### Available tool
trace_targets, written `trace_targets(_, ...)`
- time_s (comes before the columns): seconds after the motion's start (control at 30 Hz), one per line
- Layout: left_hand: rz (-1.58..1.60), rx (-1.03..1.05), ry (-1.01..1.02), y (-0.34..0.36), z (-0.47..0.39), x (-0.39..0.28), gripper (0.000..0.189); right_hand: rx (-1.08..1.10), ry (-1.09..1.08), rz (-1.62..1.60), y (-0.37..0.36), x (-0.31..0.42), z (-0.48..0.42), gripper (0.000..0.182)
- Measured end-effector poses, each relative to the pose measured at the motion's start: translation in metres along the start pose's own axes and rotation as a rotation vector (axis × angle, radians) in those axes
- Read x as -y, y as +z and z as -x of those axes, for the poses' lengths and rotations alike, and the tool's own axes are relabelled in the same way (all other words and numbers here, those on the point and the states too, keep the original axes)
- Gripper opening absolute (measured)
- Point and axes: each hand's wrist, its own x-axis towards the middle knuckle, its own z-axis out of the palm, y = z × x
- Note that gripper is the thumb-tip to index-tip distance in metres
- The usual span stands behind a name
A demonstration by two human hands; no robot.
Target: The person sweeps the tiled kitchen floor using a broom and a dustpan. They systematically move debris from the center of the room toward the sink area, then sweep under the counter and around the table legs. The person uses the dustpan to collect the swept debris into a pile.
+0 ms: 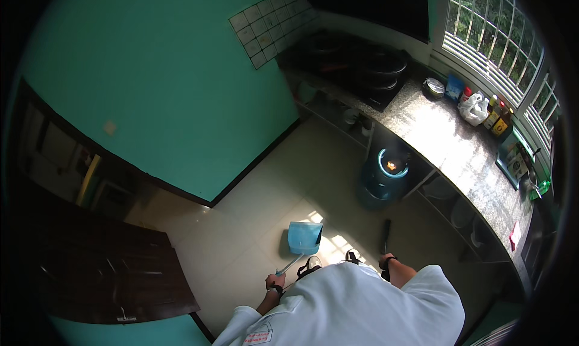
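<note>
Low in the picture, left of centre, my left hand [275,280] grips the handle of a blue plastic dustpan [304,238]. The dustpan's pan is over the tiled floor in front of my feet. My right hand [387,259], at the right of my body, is closed around a thin handle with a dark, narrow head [386,230], which looks like a brush or broom; its exact kind cannot be told. Both wrists wear dark bands. The dustpan and the dark tool are apart, with my shoes between and below them.
A blue gas cylinder [383,183] stands under the curved granite counter [420,124]. The counter bears a dark cooktop [377,99], bottles [500,120] and a white plastic bag [474,108]. A green wall corner [211,201] juts out ahead left; a dark wooden door [122,273] is at left.
</note>
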Motion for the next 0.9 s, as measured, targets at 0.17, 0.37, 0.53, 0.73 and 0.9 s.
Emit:
trace_targets(0.17, -0.001, 0.041, 0.020, -0.029, -0.035, 0.021, 0.040, -0.030, 0.112, -0.139, -0.041, 0.049, -0.015, 0.028)
trace_targets(0.37, -0.060, 0.049, 0.010, -0.051, -0.059, 0.070, 0.040, -0.058, 0.177, -0.203, -0.115, 0.107, 0.014, 0.026)
trace_targets(0.53, -0.082, 0.059, -0.010, -0.059, -0.076, 0.087, 0.039, -0.159, 0.395, -0.523, -0.092, 0.111, -0.017, 0.024)
trace_targets(0.73, -0.007, 0.069, -0.082, -0.076, -0.072, 0.062, 0.040, -0.354, 0.637, -2.200, -0.078, 0.090, 0.029, 0.011)
trace_targets(0.9, 0.148, 0.202, -0.086, -0.032, -0.140, 0.082, 0.043, -0.452, 0.800, -2.350, -0.065, 0.090, 0.072, 0.008)
